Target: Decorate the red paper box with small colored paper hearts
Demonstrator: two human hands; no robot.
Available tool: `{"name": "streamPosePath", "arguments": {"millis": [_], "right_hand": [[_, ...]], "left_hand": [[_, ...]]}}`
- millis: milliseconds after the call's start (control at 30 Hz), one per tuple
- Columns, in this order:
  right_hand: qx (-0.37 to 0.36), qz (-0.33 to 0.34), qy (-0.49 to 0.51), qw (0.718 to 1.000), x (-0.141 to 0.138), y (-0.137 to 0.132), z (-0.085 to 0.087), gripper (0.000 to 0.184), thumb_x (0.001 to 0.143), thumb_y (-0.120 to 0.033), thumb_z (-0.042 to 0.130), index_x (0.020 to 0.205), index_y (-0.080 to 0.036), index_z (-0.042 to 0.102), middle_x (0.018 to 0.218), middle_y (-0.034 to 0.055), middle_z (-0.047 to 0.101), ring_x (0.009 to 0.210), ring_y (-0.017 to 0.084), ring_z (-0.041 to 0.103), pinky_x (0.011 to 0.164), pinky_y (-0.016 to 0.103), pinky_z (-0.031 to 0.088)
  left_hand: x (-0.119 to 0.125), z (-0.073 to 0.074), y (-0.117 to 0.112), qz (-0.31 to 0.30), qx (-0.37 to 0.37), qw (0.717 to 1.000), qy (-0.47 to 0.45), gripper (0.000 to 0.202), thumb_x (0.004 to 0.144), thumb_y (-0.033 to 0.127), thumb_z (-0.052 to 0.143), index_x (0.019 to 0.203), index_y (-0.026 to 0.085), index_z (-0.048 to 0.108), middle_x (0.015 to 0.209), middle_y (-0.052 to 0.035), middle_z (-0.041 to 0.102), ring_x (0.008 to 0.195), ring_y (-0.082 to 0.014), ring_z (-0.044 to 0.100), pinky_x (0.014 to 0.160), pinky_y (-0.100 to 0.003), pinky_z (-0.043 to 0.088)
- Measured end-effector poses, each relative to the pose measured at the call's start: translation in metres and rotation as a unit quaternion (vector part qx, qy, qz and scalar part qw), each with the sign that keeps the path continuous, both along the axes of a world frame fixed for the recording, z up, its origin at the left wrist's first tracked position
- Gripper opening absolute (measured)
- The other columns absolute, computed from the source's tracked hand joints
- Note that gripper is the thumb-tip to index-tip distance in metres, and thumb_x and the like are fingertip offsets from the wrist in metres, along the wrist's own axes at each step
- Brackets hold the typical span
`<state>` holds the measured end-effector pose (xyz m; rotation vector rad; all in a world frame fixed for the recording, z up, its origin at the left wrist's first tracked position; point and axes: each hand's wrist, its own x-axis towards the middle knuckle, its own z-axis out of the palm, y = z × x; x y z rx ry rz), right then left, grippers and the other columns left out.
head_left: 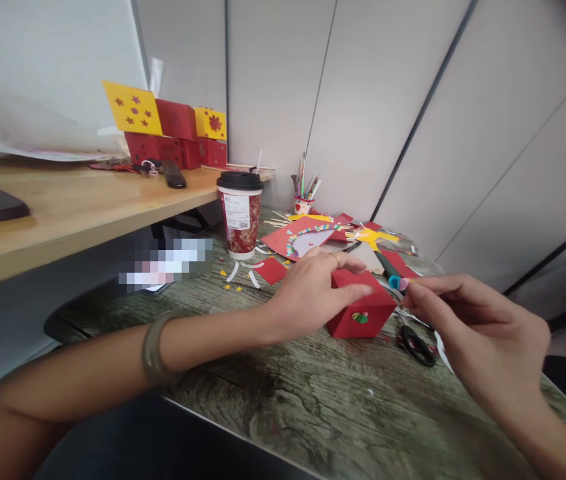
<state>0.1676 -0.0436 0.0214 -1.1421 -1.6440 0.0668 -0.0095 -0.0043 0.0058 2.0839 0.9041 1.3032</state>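
Observation:
A red paper box sits on the dark wood-grain table, with a small green striped, leaf-like piece on its near face. My left hand holds the box from its left side, thumb across the top and index finger over the far part; the other fingers are mostly hidden. Right of the box, my right hand is closed in a pinch on a small blue and pink piece, too small to name. Below that hand lies a pair of scissors, its black handle loop showing.
A lidded paper cup stands behind my left hand. Paper scraps, a decorated red card and a pen cup lie beyond. At left, a raised wooden shelf bears red and yellow boxes; a blurred phone lies below.

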Motion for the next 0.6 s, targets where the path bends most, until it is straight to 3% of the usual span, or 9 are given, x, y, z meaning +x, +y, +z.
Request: {"name": "streamPosePath", "arguments": {"millis": [100,133,233,333,533,600], "right_hand": [[-0.048,0.001,0.027,0.998,0.005,0.003,0.002,0.003,0.070,-0.031,0.063,0.072,-0.029,0.065,0.060,-0.0044,0.063,0.051,0.011,0.054,0.047,0.022,0.044],[-0.057,-0.001,0.031,0.998,0.007,0.004,0.002,0.004,0.070,-0.032,0.063,0.071,-0.029,0.065,0.059,-0.0043,0.063,0.050,0.011,0.054,0.045,0.022,0.043],[-0.073,-0.002,0.031,0.997,0.012,0.006,0.002,0.007,0.068,-0.034,0.064,0.068,-0.027,0.066,0.057,-0.0035,0.062,0.047,0.011,0.052,0.041,0.021,0.041],[-0.106,0.004,0.029,0.994,0.014,0.007,0.001,0.013,0.067,-0.036,0.064,0.068,-0.024,0.066,0.053,-0.0027,0.060,0.041,0.009,0.048,0.033,0.020,0.034],[-0.152,0.025,0.054,0.987,0.010,0.010,-0.002,0.016,0.067,-0.034,0.065,0.068,-0.018,0.066,0.054,-0.0012,0.062,0.041,0.009,0.050,0.031,0.018,0.033],[-0.150,0.028,0.059,0.987,0.007,0.011,-0.001,0.015,0.067,-0.032,0.065,0.067,-0.018,0.066,0.051,-0.0016,0.060,0.037,0.007,0.047,0.028,0.017,0.027]], "left_hand": [[0.000,-0.008,0.014,-0.021,-0.006,0.998,0.056,0.071,0.058,0.047,0.069,0.120,0.020,0.048,0.129,-0.0112,0.044,0.122,-0.0270,0.035,0.100,-0.046,0.028],[-0.001,-0.011,0.020,-0.047,-0.025,0.997,0.059,0.072,0.057,0.046,0.070,0.120,0.021,0.048,0.130,-0.0110,0.043,0.122,-0.0273,0.035,0.100,-0.046,0.028],[-0.001,-0.016,0.034,-0.122,-0.151,0.981,0.003,0.060,0.060,0.039,0.070,0.114,0.020,0.053,0.119,-0.0110,0.053,0.108,-0.0240,0.050,0.091,-0.042,0.039],[-0.003,-0.012,0.037,-0.143,-0.255,0.953,-0.075,0.053,0.063,0.039,0.068,0.110,0.018,0.055,0.112,-0.0109,0.058,0.098,-0.0215,0.056,0.084,-0.038,0.043],[-0.003,0.000,0.022,-0.141,-0.329,0.922,-0.149,0.042,0.066,0.043,0.066,0.099,0.019,0.059,0.107,-0.0102,0.060,0.099,-0.0222,0.055,0.075,-0.033,0.047],[-0.003,0.000,0.020,-0.140,-0.332,0.919,-0.161,0.041,0.066,0.044,0.065,0.098,0.019,0.059,0.107,-0.0103,0.059,0.098,-0.0219,0.055,0.073,-0.032,0.048]]}}
